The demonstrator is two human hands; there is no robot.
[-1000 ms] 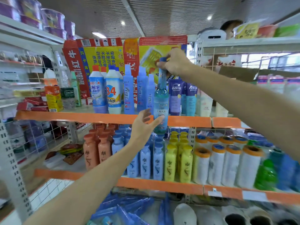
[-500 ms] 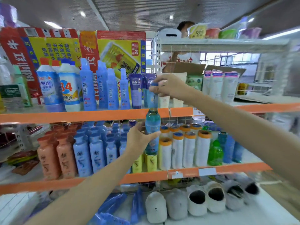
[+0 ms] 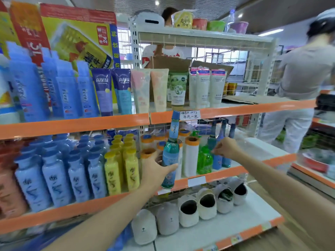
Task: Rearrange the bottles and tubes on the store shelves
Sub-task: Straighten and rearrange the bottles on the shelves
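Observation:
My left hand (image 3: 155,170) grips a tall teal bottle with a long neck and blue cap (image 3: 170,156), upright in front of the middle shelf's orange edge (image 3: 224,175). My right hand (image 3: 225,148) is farther right, fingers curled against a row of similar small blue-teal bottles (image 3: 218,161) beside a green bottle (image 3: 204,160); whether it grips one is unclear. On the upper shelf (image 3: 72,124) stand blue bottles (image 3: 27,87), dark blue tubes (image 3: 102,91), pink tubes (image 3: 141,89) and white tubes (image 3: 208,87).
Blue (image 3: 54,174) and yellow (image 3: 130,169) shampoo bottles and white rolls with orange ends (image 3: 190,156) fill the middle shelf. Grey and white slippers (image 3: 188,211) line the bottom shelf. A person in grey (image 3: 299,78) stands in the aisle at the right.
The teal bottle came down from the upper shelf to the middle shelf in my left hand. My right hand let go of its cap and moved right to the small blue bottles.

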